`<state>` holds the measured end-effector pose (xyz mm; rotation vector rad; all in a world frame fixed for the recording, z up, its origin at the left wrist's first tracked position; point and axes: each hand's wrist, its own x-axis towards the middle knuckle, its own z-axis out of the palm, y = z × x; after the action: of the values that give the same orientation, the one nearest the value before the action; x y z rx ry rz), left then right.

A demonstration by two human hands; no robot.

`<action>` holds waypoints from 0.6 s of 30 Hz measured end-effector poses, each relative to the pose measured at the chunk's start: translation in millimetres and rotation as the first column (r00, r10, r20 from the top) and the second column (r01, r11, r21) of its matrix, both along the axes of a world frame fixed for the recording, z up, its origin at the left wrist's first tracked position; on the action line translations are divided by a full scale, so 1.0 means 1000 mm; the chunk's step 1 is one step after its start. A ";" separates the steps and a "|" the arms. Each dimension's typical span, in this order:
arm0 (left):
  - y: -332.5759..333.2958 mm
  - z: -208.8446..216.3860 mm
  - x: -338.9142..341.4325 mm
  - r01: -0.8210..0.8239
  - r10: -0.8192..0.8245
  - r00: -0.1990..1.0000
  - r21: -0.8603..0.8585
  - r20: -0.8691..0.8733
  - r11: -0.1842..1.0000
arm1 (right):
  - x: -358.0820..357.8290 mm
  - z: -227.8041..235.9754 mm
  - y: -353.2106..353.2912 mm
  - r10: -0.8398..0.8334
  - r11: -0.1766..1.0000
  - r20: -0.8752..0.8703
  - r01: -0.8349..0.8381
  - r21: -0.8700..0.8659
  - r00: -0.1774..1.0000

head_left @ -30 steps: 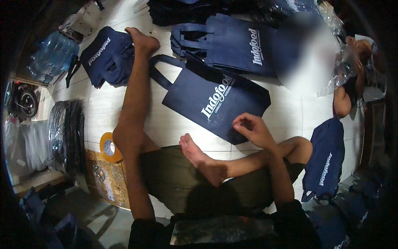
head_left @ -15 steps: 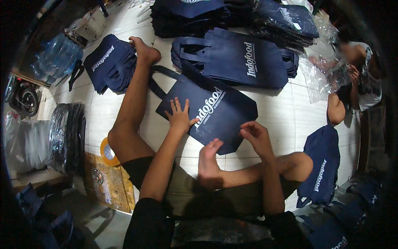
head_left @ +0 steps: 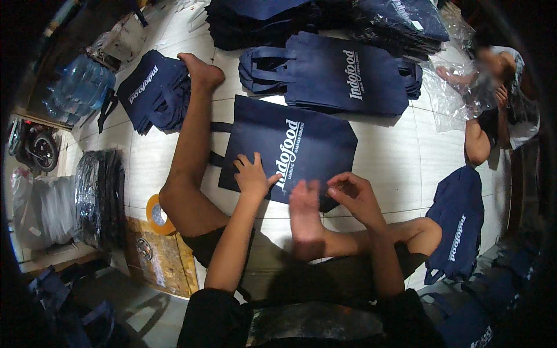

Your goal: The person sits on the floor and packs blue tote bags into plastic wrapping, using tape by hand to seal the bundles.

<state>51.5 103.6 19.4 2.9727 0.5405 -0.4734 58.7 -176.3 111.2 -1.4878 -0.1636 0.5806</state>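
A dark blue cloth tote bag [head_left: 319, 139] with white print lies flat on the floor in front of me, its handles pointing left toward my outstretched leg. My left hand [head_left: 254, 177] rests on the bag's near left part with the fingers spread. Just beyond the bag's near right edge, my right hand [head_left: 355, 197] is raised, thumb and fingertips brought together in a pinch. Whatever the pinch may hold is too small to make out. My bent leg's foot [head_left: 306, 223], blurred, reaches over the bag's near edge between my hands.
Stacked blue bags [head_left: 377, 81] lie beyond, with more piles [head_left: 249, 26] behind and a smaller pile [head_left: 154, 90] by my left foot. A tape roll [head_left: 155, 216] sits on cardboard [head_left: 162, 255] at left. Another person [head_left: 510, 98] sits at right near clear plastic [head_left: 452, 95].
The bag has turned so that its printed face lies straighter, and its handles now spread flat to the left. My hands stay nearly in place; my foot has shifted slightly.
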 end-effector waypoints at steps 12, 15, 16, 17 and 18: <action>0.013 -0.003 0.012 0.013 -0.018 1.000 -0.303 -0.015 0.953 | 0.013 -0.015 0.019 0.101 0.990 0.010 -0.100 -0.098 0.995; -0.004 -0.004 0.009 0.041 -0.050 0.999 -0.347 -0.018 0.937 | 0.014 -0.023 -0.002 0.092 0.979 0.001 -0.090 -0.185 0.996; -0.009 -0.004 0.008 0.058 -0.068 0.998 -0.346 -0.015 0.936 | 0.009 -0.024 -0.011 0.079 0.976 -0.041 -0.086 -0.202 0.996; -0.009 -0.001 0.010 0.070 -0.089 0.995 -0.364 -0.034 0.929 | 0.005 -0.024 -0.020 0.063 0.972 -0.082 -0.079 -0.221 0.995; -0.006 0.003 0.014 0.082 -0.110 0.992 -0.382 -0.053 0.921 | 0.003 -0.026 -0.029 0.064 0.971 -0.094 -0.084 -0.223 0.994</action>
<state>65.6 98.1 22.3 2.6246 0.2688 -0.6195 61.3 -205.6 85.3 -1.6793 -0.0884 0.7418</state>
